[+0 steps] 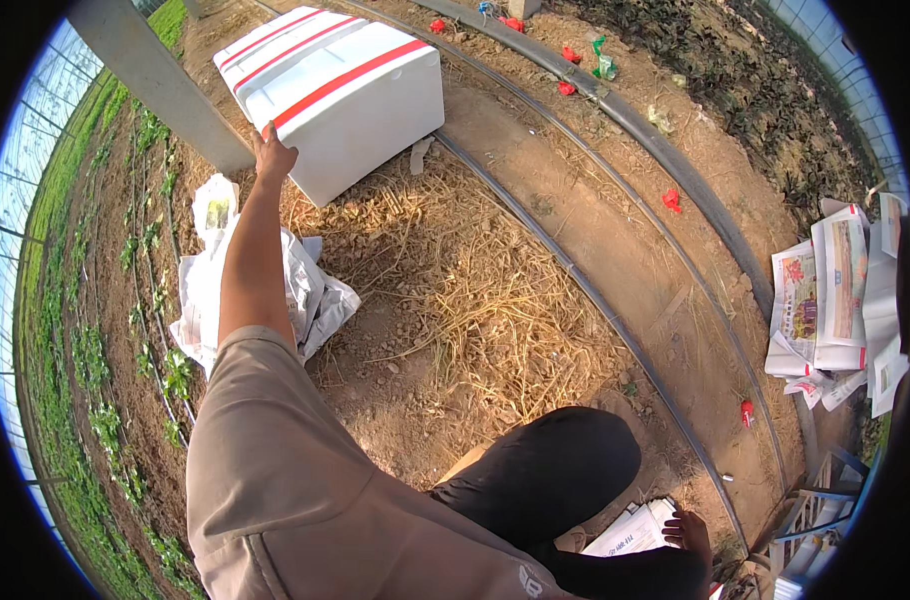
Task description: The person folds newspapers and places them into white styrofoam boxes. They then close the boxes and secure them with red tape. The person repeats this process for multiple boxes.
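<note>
My left hand [276, 156] reaches forward and has its fingers on the near left corner of a white foam box [372, 112], at the end of the red tape strip along its top. Two more foam boxes with red strips stand close behind it. Crumpled newspaper sheets [323, 300] lie partly hidden under my left forearm. Low at the right, beside my bent knee, my right hand [687, 534] is at the edge of a stack of folded newspapers [631, 532]. Whether its fingers hold a sheet is unclear.
A concrete post [166, 82] slants beside the boxes. Dry straw [530, 330] covers the soil ahead. Pipes [567, 262] curve along the right. More newspapers [822, 292] hang at far right, above a blue-framed object [822, 510]. Green crop rows [94, 360] run at left.
</note>
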The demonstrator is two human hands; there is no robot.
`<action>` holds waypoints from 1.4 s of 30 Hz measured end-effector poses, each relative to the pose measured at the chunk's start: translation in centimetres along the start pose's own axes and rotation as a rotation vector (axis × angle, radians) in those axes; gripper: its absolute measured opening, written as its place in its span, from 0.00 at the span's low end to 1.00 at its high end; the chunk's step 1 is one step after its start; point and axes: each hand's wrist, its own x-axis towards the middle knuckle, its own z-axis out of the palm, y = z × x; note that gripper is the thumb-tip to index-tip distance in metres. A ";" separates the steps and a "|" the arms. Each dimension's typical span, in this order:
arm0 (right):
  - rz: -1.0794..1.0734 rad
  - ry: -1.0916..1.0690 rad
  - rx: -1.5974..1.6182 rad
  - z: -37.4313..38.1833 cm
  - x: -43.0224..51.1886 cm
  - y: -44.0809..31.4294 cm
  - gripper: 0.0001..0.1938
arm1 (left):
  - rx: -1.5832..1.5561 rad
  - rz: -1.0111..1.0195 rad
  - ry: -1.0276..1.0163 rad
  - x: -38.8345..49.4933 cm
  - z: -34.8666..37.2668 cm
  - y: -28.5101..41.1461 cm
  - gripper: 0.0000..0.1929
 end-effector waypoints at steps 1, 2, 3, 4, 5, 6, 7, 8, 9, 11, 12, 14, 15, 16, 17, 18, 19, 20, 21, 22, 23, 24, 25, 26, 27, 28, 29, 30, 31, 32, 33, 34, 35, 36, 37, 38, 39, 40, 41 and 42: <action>-0.016 -0.016 -0.004 0.2 -0.6 -0.1 0.26 | -0.102 -0.023 -0.021 0.6 0.3 0.1 0.53; 0.018 0.006 0.001 0.5 -1.1 -0.2 0.22 | -0.235 0.019 -0.016 0.5 0.8 0.3 0.50; 0.009 0.014 0.029 0.8 -1.6 -0.3 0.20 | -0.186 0.014 0.024 0.3 1.3 0.9 0.47; 0.006 0.028 0.051 1.0 -2.1 -0.4 0.20 | -0.132 0.004 0.069 -0.7 2.0 1.3 0.44; 0.004 0.039 0.061 1.3 -2.5 -0.6 0.20 | -0.080 -0.004 0.117 -1.8 2.6 1.8 0.41; -0.005 0.047 0.061 1.5 -2.9 -0.8 0.20 | -0.141 0.074 0.258 -3.3 3.4 2.4 0.33; -0.012 0.057 0.061 1.8 -3.4 -1.1 0.19 | -0.141 0.118 0.322 -4.8 4.1 3.1 0.33; -0.017 0.061 0.047 2.0 -3.8 -1.3 0.19 | -0.120 0.131 0.339 -6.1 4.6 3.7 0.33; -0.014 0.078 0.072 2.2 -4.2 -1.5 0.19 | -0.092 0.160 0.367 -7.2 5.0 4.2 0.33; -0.012 0.082 0.074 2.5 -4.9 -1.9 0.18 | -0.089 0.124 0.350 -8.7 5.0 4.9 0.32; -0.029 0.088 0.077 2.6 -5.3 -2.0 0.18 | -0.089 0.118 0.371 -9.2 4.9 5.3 0.32; -0.041 0.113 0.114 2.7 -5.8 -2.1 0.17 | -0.113 0.143 0.384 -9.7 4.3 6.3 0.32; -0.061 0.116 0.127 2.8 -6.0 -2.2 0.17 | -0.136 0.175 0.378 -9.6 3.8 7.1 0.32; -0.057 0.119 0.142 2.8 -6.1 -2.2 0.16 | -0.140 0.180 0.342 -9.6 3.1 7.9 0.32; -0.065 0.117 0.088 2.9 -6.2 -2.3 0.17 | -0.177 0.264 0.372 -9.5 2.5 9.1 0.31; -0.074 0.121 0.116 2.9 -6.2 -2.3 0.17 | -0.193 0.284 0.352 -9.2 1.7 10.6 0.31; -0.077 0.123 0.115 3.0 -6.1 -2.3 0.17 | -0.208 0.302 0.334 -8.9 0.9 12.3 0.31; -0.089 0.134 0.123 3.1 -6.1 -2.4 0.17 | -0.242 0.268 0.309 -8.7 0.0 14.3 0.31; -0.101 0.146 0.116 3.2 -6.0 -2.5 0.17 | -0.276 0.239 0.286 -8.4 -0.9 16.3 0.31; -0.134 0.136 0.121 3.2 -6.0 -2.6 0.17 | -0.305 0.209 0.257 -8.1 -2.0 18.3 0.32; -0.144 0.134 0.120 3.3 -5.8 -2.9 0.17 | -0.328 0.180 0.226 -8.1 -3.1 20.0 0.33; -0.165 0.137 0.104 3.4 -5.8 -3.1 0.18 | -0.370 0.154 0.192 -8.1 -4.3 21.5 0.34; -0.208 0.130 0.089 3.5 -5.6 -3.5 0.18 | -0.413 0.130 0.165 -8.2 -5.6 22.8 0.36; -0.237 0.126 0.077 3.5 -5.5 -3.9 0.18 | -0.427 0.140 0.135 -8.5 -6.9 23.9 0.36; -0.282 0.111 0.079 3.5 -5.4 -4.4 0.18 | -0.511 0.180 0.088 -8.9 -8.2 24.7 0.35; -0.281 0.119 0.070 3.4 -5.3 -5.1 0.19 | -0.601 0.233 0.011 -9.4 -9.6 25.3 0.34; -0.314 0.117 0.024 3.3 -5.1 -5.7 0.19 | -0.675 0.258 -0.087 -10.0 -10.7 26.1 0.32; -0.311 0.143 -0.022 3.1 -4.9 -6.5 0.19 | -0.814 0.286 -0.219 -10.8 -11.9 26.4 0.28; -0.348 0.152 -0.028 3.0 -4.8 -7.2 0.18 | -0.923 0.314 -0.300 -11.8 -12.6 26.9 0.25; -0.368 0.167 -0.051 2.9 -4.6 -8.1 0.18 | -0.941 0.310 -0.364 -12.7 -13.2 27.5 0.23; -0.394 0.194 -0.066 2.8 -4.4 -8.9 0.17 | -0.959 0.310 -0.443 -13.8 -13.5 27.9 0.22; -0.480 0.213 -0.083 2.8 -4.3 -9.7 0.18 | -0.990 0.285 -0.526 -15.2 -13.4 28.3 0.22; -0.538 0.305 -0.224 2.9 -4.2 -10.5 0.19 | -1.026 0.266 -0.625 -16.5 -12.9 28.9 0.22; -0.593 0.341 -0.250 3.0 -4.0 -11.4 0.21 | -1.076 0.174 -0.703 -18.1 -11.7 29.5 0.23; -0.666 0.346 -0.211 3.0 -3.8 -12.3 0.23 | -1.117 0.116 -0.799 -19.7 -10.3 30.1 0.24; -0.724 0.367 -0.177 3.1 -3.6 -13.2 0.26 | -1.132 0.069 -0.934 -21.0 -9.0 30.5 0.26; -0.764 0.395 -0.137 2.9 -3.3 -14.2 0.29 | -1.116 0.051 -1.057 -22.2 -7.3 31.2 0.29; -0.770 0.343 0.007 2.8 -3.1 -15.1 0.31 | -1.114 0.059 -1.198 -23.6 -5.3 31.6 0.30; -0.759 0.361 0.094 2.2 -2.8 -16.1 0.36 | -1.092 0.085 -1.321 -24.8 -3.2 32.0 0.32; -0.734 0.427 0.154 1.7 -2.4 -16.9 0.41 | -1.102 0.083 -1.334 -26.1 -0.7 32.6 0.32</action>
